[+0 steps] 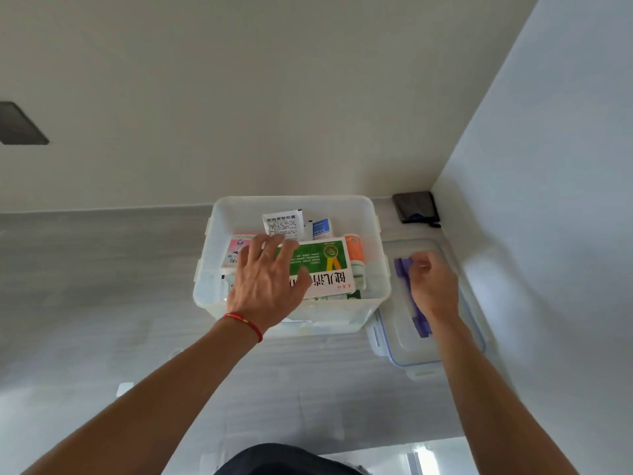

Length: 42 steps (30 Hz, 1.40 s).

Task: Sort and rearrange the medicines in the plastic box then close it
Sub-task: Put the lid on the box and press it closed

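Observation:
A clear plastic box (376, 293) stands open on the grey counter against the wall. Inside lie a green and white medicine pack (325, 265), a pink pack (234, 250), an orange tube (354, 248), a white sachet (283, 224) and a blue-labelled sachet (322, 228). My left hand (267, 282) rests flat, fingers spread, on the green pack and holds nothing. The box's lid (404, 337) lies on the counter to the right, with a purple handle (401, 272). My right hand (433, 289), blurred, is curled over that handle.
A dark small object (416, 207) lies in the back right corner behind the lid. A wall runs close along the right side, another behind the box. A dark square patch (20, 125) sits on the back wall at far left. The counter's front edge is near my body.

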Each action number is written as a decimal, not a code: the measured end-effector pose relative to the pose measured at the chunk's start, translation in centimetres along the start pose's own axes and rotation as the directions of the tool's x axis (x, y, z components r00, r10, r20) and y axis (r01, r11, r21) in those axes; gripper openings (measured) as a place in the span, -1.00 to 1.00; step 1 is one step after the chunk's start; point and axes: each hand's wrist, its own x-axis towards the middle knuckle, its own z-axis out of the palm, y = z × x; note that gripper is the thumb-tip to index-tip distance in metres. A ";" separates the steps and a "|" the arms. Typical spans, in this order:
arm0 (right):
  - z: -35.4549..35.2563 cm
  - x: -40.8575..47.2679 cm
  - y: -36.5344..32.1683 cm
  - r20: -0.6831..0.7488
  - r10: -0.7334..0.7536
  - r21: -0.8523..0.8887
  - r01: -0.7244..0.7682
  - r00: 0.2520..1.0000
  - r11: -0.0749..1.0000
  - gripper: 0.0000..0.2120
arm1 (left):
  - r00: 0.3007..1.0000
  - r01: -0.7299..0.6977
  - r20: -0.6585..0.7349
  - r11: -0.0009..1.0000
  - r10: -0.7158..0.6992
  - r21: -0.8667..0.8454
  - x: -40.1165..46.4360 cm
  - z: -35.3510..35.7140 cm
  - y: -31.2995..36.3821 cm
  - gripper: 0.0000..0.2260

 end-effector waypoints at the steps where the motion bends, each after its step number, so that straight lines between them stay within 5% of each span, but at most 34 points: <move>1: 0.2 0.2 1.7 0.043 0.061 -0.052 -0.059 0.997 0.997 -0.79 | 1.000 0.010 0.006 1.000 -0.010 0.005 0.1 0.1 -0.1 -0.56; 8: 2.5 1.5 7.3 0.209 0.273 -0.388 -0.177 0.939 0.905 -0.53 | 0.992 -0.030 -0.125 0.999 0.025 -0.035 -0.2 0.2 0.1 -0.71; 19: 4.1 3.3 9.5 0.108 0.255 -0.697 -0.110 0.961 0.709 -0.78 | 0.979 -0.007 -0.204 0.998 -0.007 -0.068 -0.4 0.2 0.2 -0.78; 26: 2.4 3.1 8.1 0.055 0.223 -0.448 -0.176 0.973 0.877 -0.81 | 0.978 0.004 -0.210 0.998 -0.017 -0.062 -0.3 0.3 0.3 -0.77; 35: -5.5 2.8 2.8 -0.116 0.054 -0.062 -0.061 0.992 0.996 -0.75 | 0.986 0.007 -0.165 0.995 -0.023 -0.097 -0.5 0.0 0.2 -0.75; 42: -11.9 2.8 -5.7 -0.059 -0.141 0.056 0.144 0.988 0.988 -0.78 | 0.987 0.102 -0.060 0.876 -0.147 -0.471 -0.5 -2.1 0.3 -0.71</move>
